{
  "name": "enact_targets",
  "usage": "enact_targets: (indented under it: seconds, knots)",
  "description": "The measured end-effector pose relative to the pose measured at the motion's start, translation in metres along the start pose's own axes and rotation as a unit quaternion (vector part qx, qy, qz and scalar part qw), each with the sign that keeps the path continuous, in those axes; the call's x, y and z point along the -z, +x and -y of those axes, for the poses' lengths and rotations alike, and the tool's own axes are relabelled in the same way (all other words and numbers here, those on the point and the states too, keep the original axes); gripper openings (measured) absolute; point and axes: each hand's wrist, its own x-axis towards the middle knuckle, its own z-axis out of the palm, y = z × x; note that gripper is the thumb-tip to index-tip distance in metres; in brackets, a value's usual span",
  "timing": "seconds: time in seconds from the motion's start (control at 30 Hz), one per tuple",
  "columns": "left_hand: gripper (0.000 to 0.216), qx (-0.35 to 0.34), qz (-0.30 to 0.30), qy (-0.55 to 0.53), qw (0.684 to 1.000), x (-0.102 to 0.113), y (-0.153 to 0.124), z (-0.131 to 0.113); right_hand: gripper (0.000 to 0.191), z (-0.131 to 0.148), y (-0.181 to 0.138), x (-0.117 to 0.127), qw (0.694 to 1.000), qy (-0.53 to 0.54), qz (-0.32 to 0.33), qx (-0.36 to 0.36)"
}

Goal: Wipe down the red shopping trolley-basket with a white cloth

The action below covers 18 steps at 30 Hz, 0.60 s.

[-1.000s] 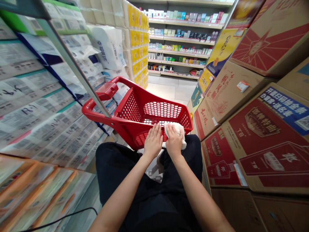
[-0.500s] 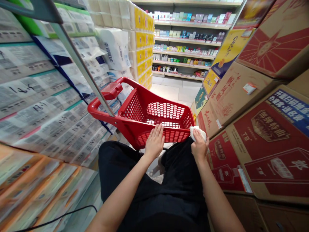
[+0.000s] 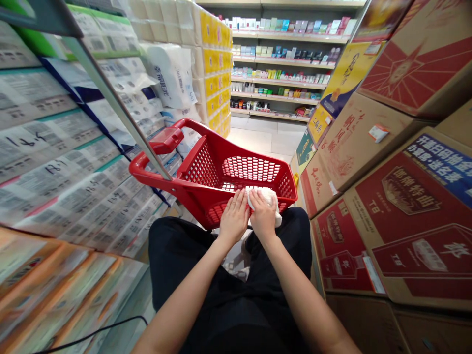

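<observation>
A red plastic shopping basket (image 3: pixel 206 162) with a perforated body and a long handle stands tilted in front of my knees. My left hand (image 3: pixel 233 216) lies flat on its near rim, fingers stretched out and together. Beside it, my right hand (image 3: pixel 262 216) presses a crumpled white cloth (image 3: pixel 266 196) against the same rim, fingers curled over the cloth. Both hands are almost touching. The basket holds nothing that I can see.
Packs of tissue paper (image 3: pixel 66 147) fill a rack on the left behind a slanted metal post (image 3: pixel 110 98). Stacked cardboard cartons (image 3: pixel 387 196) wall the right side. The tiled aisle (image 3: pixel 265 137) leads to product shelves (image 3: pixel 280 64) at the back.
My right hand, with the cloth, has slid left from the basket's right corner back along the near rim, next to my left hand. The left hand stayed put.
</observation>
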Motion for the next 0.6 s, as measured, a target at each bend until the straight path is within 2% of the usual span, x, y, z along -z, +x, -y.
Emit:
enact_targets:
  seconds: [0.13, 0.33, 0.4, 0.5, 0.6]
  knots:
    - [0.058, -0.004, 0.0, 0.001, 1.0, 0.0, 0.0, 0.001, 0.067, -0.031, -0.011, 0.009, 1.0, -0.021, -0.012, 0.019]
    - [0.056, -0.001, 0.003, -0.003, 1.0, -0.001, 0.0, 0.002, 0.069, -0.114, -0.033, 0.025, 0.99, -0.029, -0.066, -0.119]
    - [0.056, 0.0, 0.002, -0.002, 1.0, -0.001, 0.0, 0.002, 0.069, -0.133, -0.036, 0.028, 0.986, -0.018, -0.072, -0.148]
    - [0.056, -0.003, -0.001, -0.001, 1.0, -0.002, -0.001, 0.002, 0.068, -0.134, -0.033, 0.03, 0.983, -0.023, -0.065, -0.172]
    - [0.057, -0.003, -0.005, 0.001, 1.0, -0.003, -0.001, 0.002, 0.067, -0.101, -0.023, 0.027, 0.985, -0.036, -0.047, -0.162]
